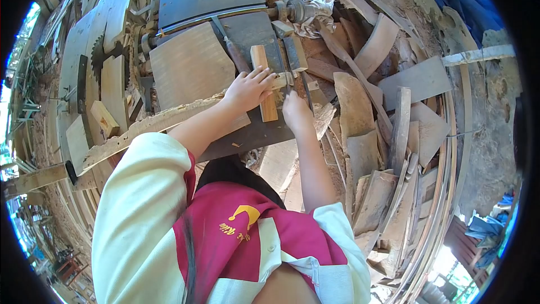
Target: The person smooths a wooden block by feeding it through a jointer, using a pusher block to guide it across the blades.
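My left hand [249, 87] lies with fingers spread over a light wooden block [269, 111] and a short wooden strip [280, 80] that crosses it. The strip's free end points toward my right hand [296, 111], which is closed in a fist just beside it. A thin dark metal piece [288, 77] shows above that fist, right at the strip's end. What my right fingers grip is hidden, and I cannot tell whether it is this metal piece. Beyond my left fingers rests a tool with a brown handle [237, 56] and a metal shank.
A broad wooden board [192, 66] lies on the dark metal machine table [247, 29]. Along its near side runs a rough-edged plank [149, 126]. At left stands a toothed circular saw blade [99, 59]. Offcuts [355, 101] pile up at right, near a crumpled silvery sheet [318, 8].
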A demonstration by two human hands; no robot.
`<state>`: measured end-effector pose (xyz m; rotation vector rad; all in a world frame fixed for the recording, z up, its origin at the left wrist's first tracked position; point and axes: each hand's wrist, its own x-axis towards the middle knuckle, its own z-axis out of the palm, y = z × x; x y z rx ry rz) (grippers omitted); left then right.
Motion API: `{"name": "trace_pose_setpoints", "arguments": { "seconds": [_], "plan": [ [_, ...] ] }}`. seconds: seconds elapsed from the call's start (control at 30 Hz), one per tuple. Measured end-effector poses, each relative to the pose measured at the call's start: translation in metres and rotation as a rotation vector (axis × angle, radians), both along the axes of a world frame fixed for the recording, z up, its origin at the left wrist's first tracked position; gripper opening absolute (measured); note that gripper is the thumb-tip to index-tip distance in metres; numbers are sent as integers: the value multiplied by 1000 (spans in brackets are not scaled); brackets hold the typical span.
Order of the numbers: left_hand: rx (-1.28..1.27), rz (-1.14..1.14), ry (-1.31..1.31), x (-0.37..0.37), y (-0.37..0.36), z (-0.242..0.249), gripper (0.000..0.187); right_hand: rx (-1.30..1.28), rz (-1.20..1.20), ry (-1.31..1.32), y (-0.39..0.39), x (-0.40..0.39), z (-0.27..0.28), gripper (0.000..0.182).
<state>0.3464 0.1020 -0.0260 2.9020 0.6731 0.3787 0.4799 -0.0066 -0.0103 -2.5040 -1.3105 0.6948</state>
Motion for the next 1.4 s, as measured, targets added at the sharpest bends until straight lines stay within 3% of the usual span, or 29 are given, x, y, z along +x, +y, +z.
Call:
{"name": "trace_pose_setpoints", "arguments": {
  "seconds": [0.17, 0.43, 0.6, 0.7, 0.77, 0.83, 0.93, 0.97, 1.0, 1.03, 1.2, 1.3, 1.4],
  "plan": [
    [15, 2, 7, 1, 0, 1, 46, 70, -19, -9, -7, -5, -3, 24],
    [3, -5, 6, 0, 1, -4, 46, -30, -36, 2, -105, -35, 16, 22],
    [87, -38, -71, -2, 2, -6, 44, -29, -39, 1, -108, -39, 22, 22],
    [-35, -22, -262, -16, -19, 30, 36, -21, -25, -4, -107, -32, 26, 22],
    [-720, -31, -129, -39, -40, 86, 26, -34, -25, 10, -108, -30, 27, 22],
    [-1155, -303, -264, -69, -51, 146, 24, -38, -17, 6, -109, -28, 26, 21],
    [-1045, -466, -420, -119, -54, 263, 28, -46, -26, 20, -108, -27, 23, 22],
    [-819, -444, -651, -130, -62, 284, 31, -41, -23, 17, -107, -27, 22, 22],
    [-683, -350, -1235, -128, -80, 278, 27, -38, -26, 24, -106, -26, 20, 22],
    [-680, -349, -1238, -131, -80, 284, 27, -39, -29, 33, -106, -26, 20, 22],
    [-830, -1203, -705, -145, -66, 373, 18, -23, -36, 27, -106, -27, 21, 23],
    [-838, -1045, -741, -157, -77, 376, 7, -5, -45, 37, -104, -28, 18, 24],
    [-883, -796, -801, -167, -92, 374, 19, -26, -63, 52, -104, -31, 24, 25]
  ]
}}
